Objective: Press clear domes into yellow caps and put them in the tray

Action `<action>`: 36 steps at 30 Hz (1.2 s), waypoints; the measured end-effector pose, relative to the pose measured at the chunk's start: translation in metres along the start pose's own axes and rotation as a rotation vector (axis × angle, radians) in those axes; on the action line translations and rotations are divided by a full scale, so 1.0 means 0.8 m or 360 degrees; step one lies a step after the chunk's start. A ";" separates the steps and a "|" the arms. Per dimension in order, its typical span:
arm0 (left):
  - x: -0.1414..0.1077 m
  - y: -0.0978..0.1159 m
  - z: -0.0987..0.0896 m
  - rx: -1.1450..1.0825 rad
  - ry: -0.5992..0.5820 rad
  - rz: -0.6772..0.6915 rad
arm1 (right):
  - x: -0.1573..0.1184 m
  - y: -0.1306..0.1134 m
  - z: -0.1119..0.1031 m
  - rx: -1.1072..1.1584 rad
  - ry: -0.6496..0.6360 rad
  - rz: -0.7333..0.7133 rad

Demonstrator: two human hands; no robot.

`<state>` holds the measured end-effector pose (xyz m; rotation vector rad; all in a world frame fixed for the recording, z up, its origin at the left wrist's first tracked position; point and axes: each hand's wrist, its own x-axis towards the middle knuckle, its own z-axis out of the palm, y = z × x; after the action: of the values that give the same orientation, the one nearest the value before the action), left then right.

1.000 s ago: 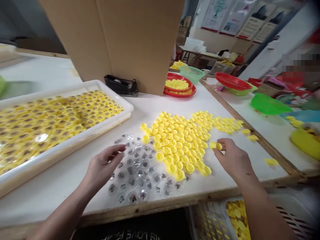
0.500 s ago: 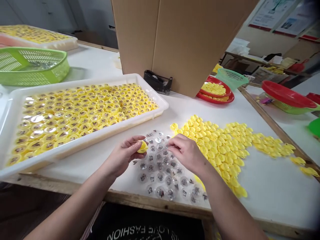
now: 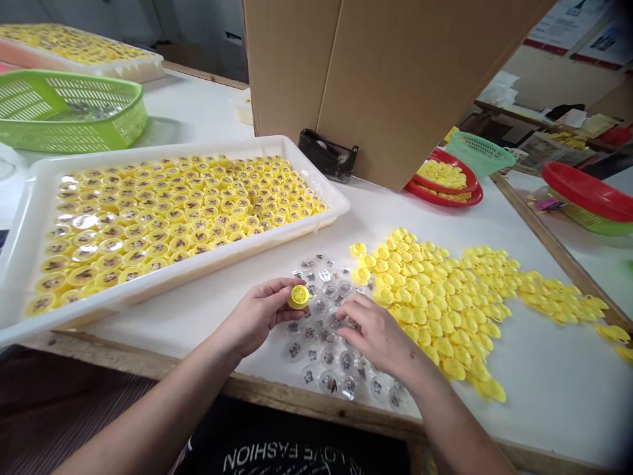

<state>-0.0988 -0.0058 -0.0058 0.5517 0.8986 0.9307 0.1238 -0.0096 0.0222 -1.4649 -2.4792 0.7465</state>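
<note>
Head view: my left hand (image 3: 254, 318) grips a yellow cap (image 3: 299, 297) in curled fingers, above clear domes (image 3: 316, 349) near the front edge of the worktop (image 3: 544, 402). My half-curled right hand (image 3: 376, 335) is among them; I cannot tell if it holds one.

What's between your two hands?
In the head view, clear round plastic domes with dark centres lie between the left hand, which holds a yellow plastic cap, and the right hand.

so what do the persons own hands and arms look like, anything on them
The left hand and right hand are bare: no gloves, and no ring or watch that I can see. The forearms show no sleeves. Below them is a dark top with white lettering, FASHION among it.
</note>
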 end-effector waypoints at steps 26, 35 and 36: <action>-0.002 -0.024 0.038 -0.0207 -0.0097 -0.0004 | 0.004 -0.025 -0.002 0.0601 0.0569 -0.0187; -0.002 -0.025 0.039 -0.0132 -0.0028 0.0037 | 0.010 -0.033 0.003 0.0430 0.0448 -0.0174; -0.002 -0.025 0.040 -0.0141 -0.0035 0.0038 | 0.010 -0.033 0.004 0.0443 0.0451 -0.0170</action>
<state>-0.0637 -0.0185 -0.0029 0.4971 0.8288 0.9796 0.0978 -0.0144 0.0317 -1.2338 -2.1260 0.7675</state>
